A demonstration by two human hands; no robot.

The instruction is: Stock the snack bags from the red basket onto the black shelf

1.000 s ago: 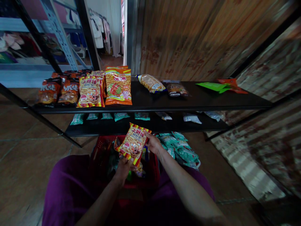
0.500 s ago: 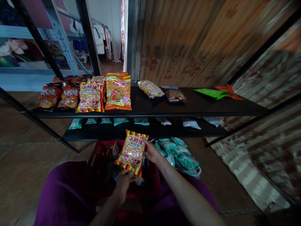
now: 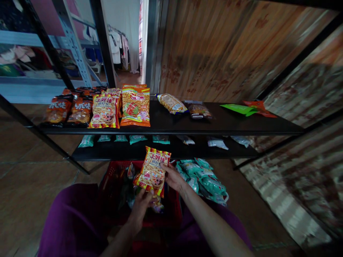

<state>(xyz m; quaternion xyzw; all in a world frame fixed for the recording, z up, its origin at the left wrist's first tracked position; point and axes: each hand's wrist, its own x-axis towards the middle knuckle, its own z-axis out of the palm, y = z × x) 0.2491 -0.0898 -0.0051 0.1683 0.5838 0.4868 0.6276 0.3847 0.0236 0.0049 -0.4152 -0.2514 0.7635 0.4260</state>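
Observation:
A red and yellow bag of prawn crackers (image 3: 153,172) is tilted above the red basket (image 3: 107,185). My right hand (image 3: 173,177) grips its right side, thumb on the front and the other fingers behind. At the bag's lower edge, my left hand (image 3: 141,204) has its fingertips closed on the bottom seam, partly hidden. Inside the basket, below my hands, lie more snack packets (image 3: 157,205), hard to make out in the dark.
On the black upper shelf (image 3: 227,119) stand matching prawn cracker bags (image 3: 105,111), orange-black packets (image 3: 80,110) and an orange snack bag (image 3: 135,106). Teal packets (image 3: 138,138) line the lower shelf. More teal packets (image 3: 206,178) are piled right of the basket.
The prawn cracker bag has shifted slightly up and to the right with my right hand. My left hand's fingers have changed position at its lower edge.

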